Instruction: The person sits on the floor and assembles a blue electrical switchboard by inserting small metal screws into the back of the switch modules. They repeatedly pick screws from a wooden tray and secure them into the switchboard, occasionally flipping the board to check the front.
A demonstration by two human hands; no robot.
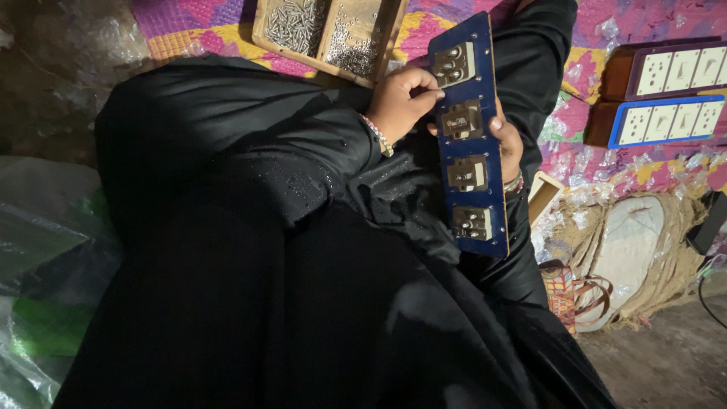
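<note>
The left hand (405, 98) is closed narrow, its fingertips pinched against the back of a long blue switch board (468, 136), between the two upper switch modules; if it holds a screw, I cannot tell. The right hand (509, 144) grips the board's far edge from behind and is mostly hidden. The board leans on the lap; it could slip if this grip loosens, I think; a small part could fall into the black cloth. Beyond the left hand stands a wooden tray of screws (329, 30), cut off.

Blue panel (469, 136), seemingly brass-toned fittings (467, 173)
</note>
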